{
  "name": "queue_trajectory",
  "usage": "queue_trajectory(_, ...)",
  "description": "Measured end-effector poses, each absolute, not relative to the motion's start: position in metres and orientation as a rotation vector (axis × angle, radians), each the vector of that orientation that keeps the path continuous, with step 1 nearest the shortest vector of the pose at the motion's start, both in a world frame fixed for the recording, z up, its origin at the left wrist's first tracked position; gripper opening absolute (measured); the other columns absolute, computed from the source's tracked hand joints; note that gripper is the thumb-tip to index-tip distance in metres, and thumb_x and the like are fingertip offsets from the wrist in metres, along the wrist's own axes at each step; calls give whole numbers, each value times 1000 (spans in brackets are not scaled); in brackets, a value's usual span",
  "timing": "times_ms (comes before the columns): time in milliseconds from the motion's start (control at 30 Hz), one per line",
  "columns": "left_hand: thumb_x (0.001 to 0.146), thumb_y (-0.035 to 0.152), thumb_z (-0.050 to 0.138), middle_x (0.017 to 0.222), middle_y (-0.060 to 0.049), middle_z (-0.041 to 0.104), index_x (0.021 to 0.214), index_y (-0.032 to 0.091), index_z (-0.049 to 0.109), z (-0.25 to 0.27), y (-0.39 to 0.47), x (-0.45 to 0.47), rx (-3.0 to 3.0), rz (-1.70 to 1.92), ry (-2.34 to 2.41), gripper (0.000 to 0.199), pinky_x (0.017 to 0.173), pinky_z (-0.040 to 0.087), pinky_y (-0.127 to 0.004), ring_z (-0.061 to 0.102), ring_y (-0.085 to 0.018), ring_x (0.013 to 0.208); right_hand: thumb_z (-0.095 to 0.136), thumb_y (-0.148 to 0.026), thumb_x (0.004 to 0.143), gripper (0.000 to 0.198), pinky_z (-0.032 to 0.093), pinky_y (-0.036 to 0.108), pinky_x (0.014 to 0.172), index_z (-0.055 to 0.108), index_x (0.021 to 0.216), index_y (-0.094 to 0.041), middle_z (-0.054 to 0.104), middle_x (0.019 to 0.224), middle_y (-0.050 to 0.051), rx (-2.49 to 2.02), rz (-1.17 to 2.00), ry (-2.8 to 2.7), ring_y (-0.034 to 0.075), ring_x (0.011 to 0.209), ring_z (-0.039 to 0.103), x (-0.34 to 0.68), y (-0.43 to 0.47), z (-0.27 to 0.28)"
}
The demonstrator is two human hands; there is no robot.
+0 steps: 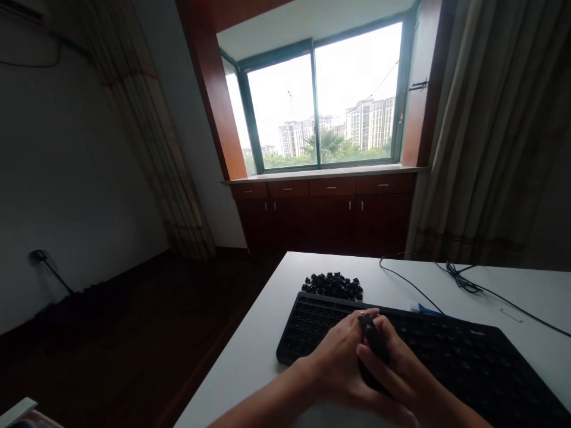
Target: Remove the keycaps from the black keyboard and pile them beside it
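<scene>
Both hands are closed around a long black piece (pixel 375 343), held above the front of a black keyboard (pixel 307 324). My left hand (pixel 336 351) wraps it from the left, while my right hand (pixel 397 359) grips it from the right with the thumb laid across. Fingers cover much of the piece, so its exact kind cannot be told. On the keyboard's left part, caps look to be off and dark sockets show. Behind the keyboard lies a heap of small black keycaps (pixel 332 285).
A blue-handled brush (pixel 428 310) lies behind the keyboard. Farther right are a black cable (pixel 464 280) and a bent thin wire (pixel 511 316). The white table (pixel 241 362) ends at the left above a dark floor. A cabinet (pixel 321 217) stands under the window.
</scene>
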State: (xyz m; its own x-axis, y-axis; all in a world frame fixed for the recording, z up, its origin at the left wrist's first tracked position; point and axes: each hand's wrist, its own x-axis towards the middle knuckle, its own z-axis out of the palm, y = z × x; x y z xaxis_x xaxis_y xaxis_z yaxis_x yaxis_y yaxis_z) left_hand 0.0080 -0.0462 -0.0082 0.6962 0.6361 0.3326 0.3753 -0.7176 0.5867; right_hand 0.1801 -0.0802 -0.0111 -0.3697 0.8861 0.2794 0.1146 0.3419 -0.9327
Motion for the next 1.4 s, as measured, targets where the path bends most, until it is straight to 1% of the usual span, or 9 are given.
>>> queue_trajectory(100,63,66,83,143,-17,52,143,21,47,-13,-46,3,2102,847,746,99,104,49,-50,54,-36,127,55,-56,95,39,55,34,74,62,105,-19,68,94,9,-852,1191,-1817,23,82,65,181,-77,-14)
queue_trajectory(233,87,63,64,102,-13,70,146,16,39,-15,-51,5,1833,811,568,79,68,59,-34,71,-21,74,54,-67,90,51,50,29,52,64,98,-18,64,72,4,-841,1291,-1766,17,54,58,172,-73,-19)
queue_trajectory(433,102,47,46,125,-17,67,135,15,56,4,-59,9,2083,1057,522,48,103,50,-42,64,-28,117,48,-48,100,38,55,43,90,70,116,-20,72,104,13,-866,1071,-1838,30,97,69,176,-78,-15)
queue_trajectory(533,102,49,44,125,-17,67,136,16,55,3,-59,9,2041,985,506,49,100,52,-41,66,-27,113,50,-47,99,41,52,46,97,66,127,-21,70,112,15,-872,992,-1934,31,106,66,186,-79,-14)
queue_trajectory(633,103,54,38,107,-14,70,135,15,55,-9,-55,11,1800,914,521,53,67,59,-30,72,-18,75,43,-50,102,46,57,39,76,63,128,-18,69,84,9,-922,1064,-1969,24,77,66,188,-77,-13)
queue_trajectory(733,101,59,40,75,-5,64,133,13,55,-21,-52,14,1620,891,517,58,44,48,-19,61,-11,49,36,-53,104,49,52,33,62,63,123,-17,64,69,5,-913,1184,-1949,19,62,62,182,-76,-13)
queue_trajectory(800,101,60,41,69,-3,62,130,13,57,-22,-52,14,1596,896,510,59,44,48,-19,60,-11,47,38,-53,103,48,51,33,60,62,124,-17,64,68,4,-908,1186,-1915,19,61,62,179,-76,-16)
queue_trajectory(1033,100,62,40,95,-11,71,126,15,61,-8,-57,9,1783,929,526,57,63,57,-29,71,-18,71,47,-49,100,49,49,31,51,55,141,-24,54,61,0,-910,1107,-1861,18,52,54,182,-75,-29)
queue_trajectory(1400,95,69,41,102,-12,70,119,18,62,-8,-57,12,1820,983,435,60,57,58,-29,69,-17,68,53,-48,98,49,53,30,53,56,143,-27,59,69,2,-875,1077,-1837,18,57,57,184,-72,-36)
